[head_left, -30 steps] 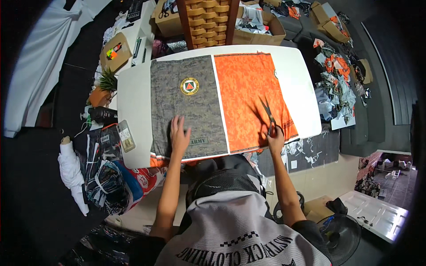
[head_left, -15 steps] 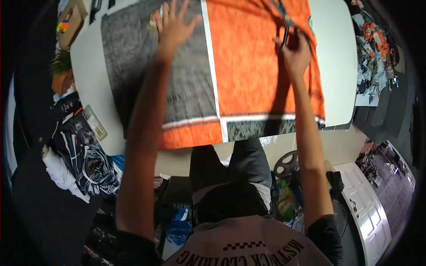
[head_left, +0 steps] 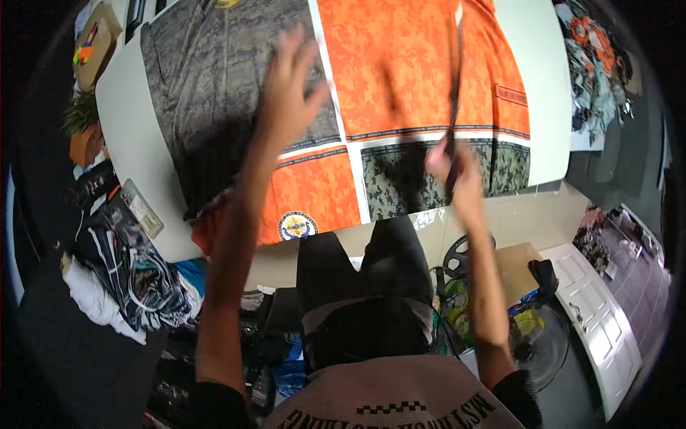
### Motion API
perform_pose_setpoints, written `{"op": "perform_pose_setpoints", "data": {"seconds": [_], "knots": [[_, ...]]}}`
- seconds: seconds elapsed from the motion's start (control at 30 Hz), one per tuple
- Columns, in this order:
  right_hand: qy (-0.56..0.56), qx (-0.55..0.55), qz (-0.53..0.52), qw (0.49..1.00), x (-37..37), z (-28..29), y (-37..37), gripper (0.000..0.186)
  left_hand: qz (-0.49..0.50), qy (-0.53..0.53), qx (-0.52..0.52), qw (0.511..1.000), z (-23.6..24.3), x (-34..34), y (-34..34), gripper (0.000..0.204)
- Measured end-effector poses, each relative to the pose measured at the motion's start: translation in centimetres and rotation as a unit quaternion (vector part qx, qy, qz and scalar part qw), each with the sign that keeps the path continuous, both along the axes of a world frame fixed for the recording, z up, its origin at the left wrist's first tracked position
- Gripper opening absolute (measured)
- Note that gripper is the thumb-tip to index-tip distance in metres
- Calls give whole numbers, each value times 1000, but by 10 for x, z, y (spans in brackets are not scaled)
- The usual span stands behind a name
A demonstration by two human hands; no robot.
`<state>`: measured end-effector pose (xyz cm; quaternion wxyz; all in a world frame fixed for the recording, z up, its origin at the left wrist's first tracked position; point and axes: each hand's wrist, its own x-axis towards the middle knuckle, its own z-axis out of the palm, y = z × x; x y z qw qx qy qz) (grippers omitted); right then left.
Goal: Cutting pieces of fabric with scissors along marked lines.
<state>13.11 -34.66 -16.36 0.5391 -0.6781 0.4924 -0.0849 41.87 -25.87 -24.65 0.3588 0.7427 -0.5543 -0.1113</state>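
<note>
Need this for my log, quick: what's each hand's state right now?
Left hand: open over the grey camouflage fabric; blurred, so contact can't be told.
Right hand: closed, holding the dark scissors.

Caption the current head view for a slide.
Right hand holding scissors, left hand spread over printed fabric on a white table.

I count two hands, a left hand (head_left: 289, 100) and a right hand (head_left: 466, 179), and one pair of scissors (head_left: 454, 93). On one white tabletop (head_left: 543, 86) there are four cloth panels showing: one gray panel (head_left: 221, 71), two orange panels (head_left: 400, 64), one green panel (head_left: 400, 187). I see two round emblems (head_left: 297, 225), one only partly, plus one door (head_left: 597, 307) and one plant (head_left: 80, 113).
</note>
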Motion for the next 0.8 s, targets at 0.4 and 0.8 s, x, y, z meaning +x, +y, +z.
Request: {"op": "perform_pose_setpoints", "data": {"seconds": [0.4, 0.8], "knots": [[-13, 323, -9, 946, -46, -2, 201, 21, -76, -17, 112, 991, -14, -54, 93, 98], [-37, 302, -9, 953, -12, -15, 189, 28, -70, -18, 120, 990, -11, -51, 93, 101]]}}
